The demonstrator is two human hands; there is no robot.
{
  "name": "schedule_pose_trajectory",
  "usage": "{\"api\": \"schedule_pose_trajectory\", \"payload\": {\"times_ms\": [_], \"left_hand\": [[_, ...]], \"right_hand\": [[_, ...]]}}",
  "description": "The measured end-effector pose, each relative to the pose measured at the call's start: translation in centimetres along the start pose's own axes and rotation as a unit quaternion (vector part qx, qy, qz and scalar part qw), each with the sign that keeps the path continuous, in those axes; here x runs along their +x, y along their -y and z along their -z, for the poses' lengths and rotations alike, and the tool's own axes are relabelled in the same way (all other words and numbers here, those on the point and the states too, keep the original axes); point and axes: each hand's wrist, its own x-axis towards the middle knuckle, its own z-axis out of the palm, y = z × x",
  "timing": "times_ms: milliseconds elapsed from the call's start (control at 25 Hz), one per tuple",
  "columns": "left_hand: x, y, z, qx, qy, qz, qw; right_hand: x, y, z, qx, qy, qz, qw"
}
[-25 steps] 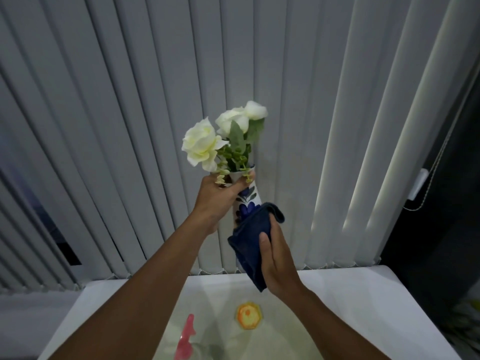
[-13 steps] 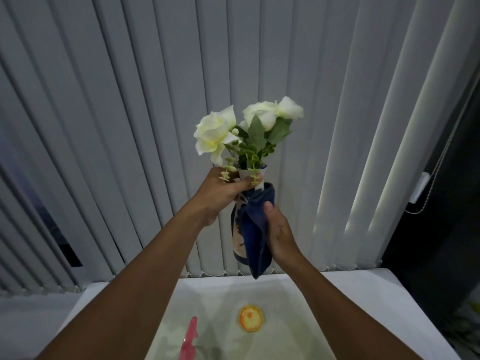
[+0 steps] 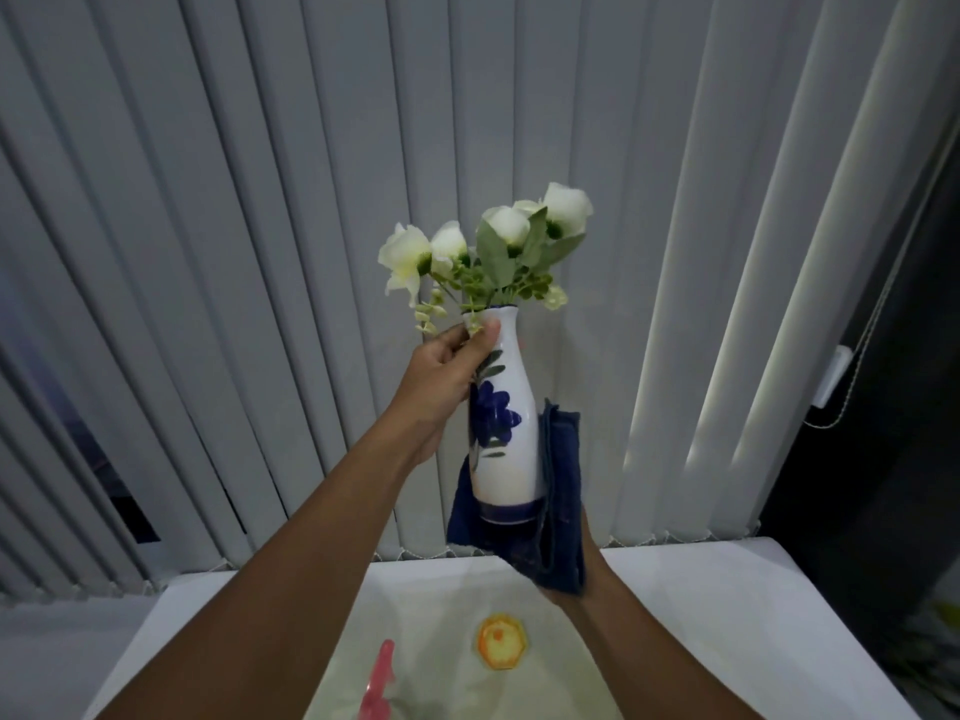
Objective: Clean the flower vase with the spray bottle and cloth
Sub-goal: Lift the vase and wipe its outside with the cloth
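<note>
I hold a white flower vase [image 3: 506, 444] with a blue flower pattern up in front of the blinds, almost upright. White artificial flowers [image 3: 488, 246] stick out of its mouth. My left hand [image 3: 441, 376] grips the vase's neck. A dark blue cloth [image 3: 558, 501] wraps the vase's base and right side. My right hand [image 3: 582, 574] is mostly hidden behind the cloth and holds it against the vase. The pink trigger of the spray bottle [image 3: 378, 688] shows at the bottom edge, on the table.
A white table [image 3: 727, 615] lies below with a yellow-orange round object [image 3: 501, 641] on it. Grey vertical blinds [image 3: 260, 252] fill the background; a cord and its weight [image 3: 831, 381] hang at the right beside a dark area.
The cloth has slid down from the vase's upper body to its base, uncovering the blue flower pattern. The vase has turned and now stands more upright.
</note>
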Motion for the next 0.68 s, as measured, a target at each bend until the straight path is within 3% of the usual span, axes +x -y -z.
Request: {"api": "schedule_pose_trajectory", "payload": {"times_ms": [40, 160, 240, 480, 680], "left_hand": [[0.0, 0.0, -0.4, 0.018, -0.013, -0.001, 1.0], [0.5, -0.3, -1.3, 0.084, -0.056, 0.006, 0.995], [1.0, -0.5, -1.4, 0.087, -0.072, 0.018, 0.993], [0.0, 0.7, -2.5, 0.177, -0.102, 0.008, 0.979], [-0.3, 0.3, -2.1, 0.188, -0.129, -0.029, 0.973]], "right_hand": [[0.7, 0.2, 0.2, -0.034, 0.097, -0.073, 0.992], [0.4, 1.6, -1.8, -0.04, 0.03, -0.031, 0.998], [-0.2, 2.1, -2.6, -0.06, 0.025, 0.038, 0.997], [0.9, 3.6, -4.0, -0.302, 0.085, 0.205, 0.927], [2.1, 4.4, -3.9, -0.33, 0.161, 0.255, 0.894]]}}
